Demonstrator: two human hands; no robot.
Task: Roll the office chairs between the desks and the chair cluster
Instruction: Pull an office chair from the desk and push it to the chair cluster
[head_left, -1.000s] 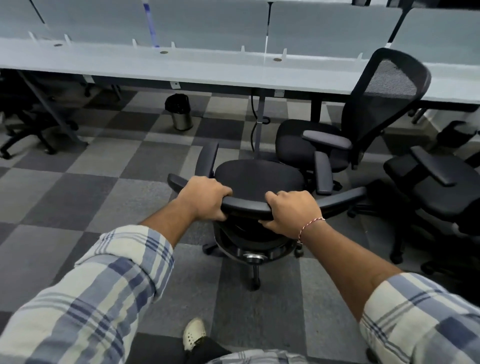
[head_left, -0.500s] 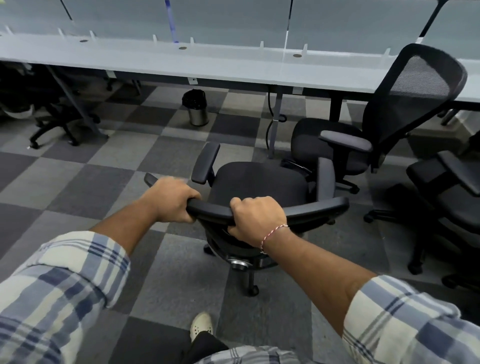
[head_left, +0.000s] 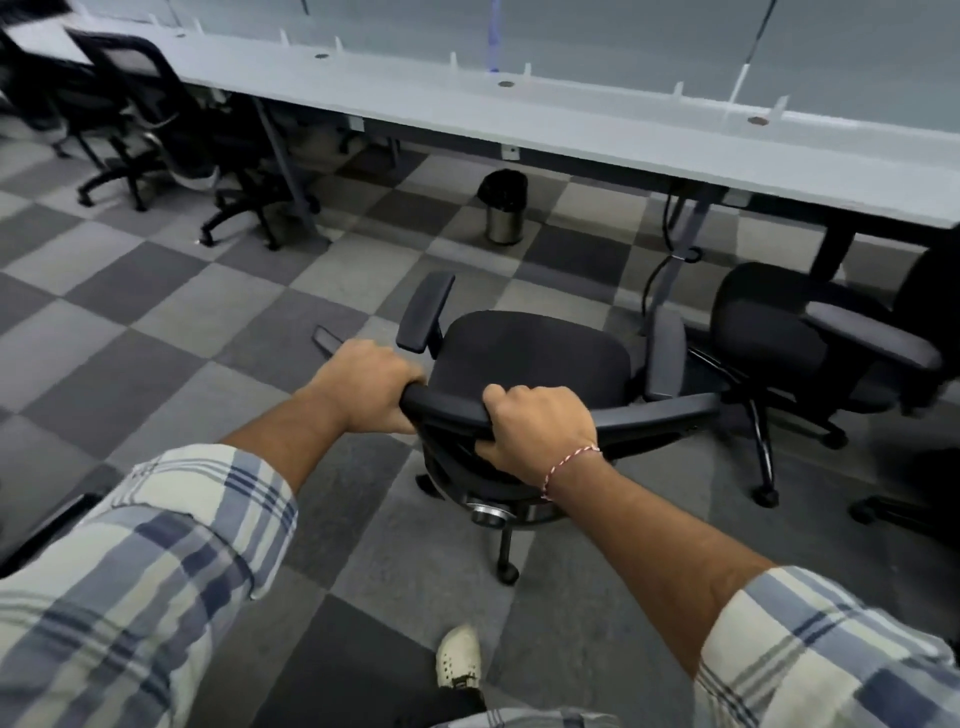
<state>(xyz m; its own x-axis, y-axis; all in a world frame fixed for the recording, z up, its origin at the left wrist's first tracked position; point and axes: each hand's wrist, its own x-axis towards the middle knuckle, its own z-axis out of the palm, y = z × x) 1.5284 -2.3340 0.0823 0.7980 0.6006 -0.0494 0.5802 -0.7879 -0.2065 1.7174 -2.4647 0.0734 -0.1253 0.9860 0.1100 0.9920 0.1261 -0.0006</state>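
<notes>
shoe: one pale perforated shoe (head_left: 460, 657) can be seen at the bottom edge, planted on the carpet.
sleeves: soft plaid cloth (head_left: 130, 571), cream with blue-grey checks, rolled back off both forearms.
left hand (head_left: 369, 387): wrapped over the backrest rim (head_left: 447, 408), fingers curled right round it.
right hand (head_left: 540, 426): clamped on the same rim a little further along, thumb tucked underneath; a red-and-white thread (head_left: 569, 465) is worn at the wrist.
office chair (head_left: 535, 358): held from behind, out on open floor between the person and the surface. Rounded black fabric seat, smooth plastic rim, padded armrests, a shiny metal disc under the seat, one caster (head_left: 508, 571) in plain view.
floor (head_left: 156, 338): nubby carpet tiles, light and dark grey checker. Loads of room is left on the chair's left side.
second chair (head_left: 769, 322): parked just beside on the right, black seat, grey armrest, star base. It's tight on that side.
bin (head_left: 505, 208): small round steel one with a black liner, under the surface's front edge.
surface (head_left: 519, 109): long, pale, matte, straight-edged, on slim grey legs, with a black cable (head_left: 657, 275) hanging down.
far chairs (head_left: 140, 104): black mesh backs, tucked in at the far left.
panels (head_left: 623, 36): frosted dividers are stood along the back.
</notes>
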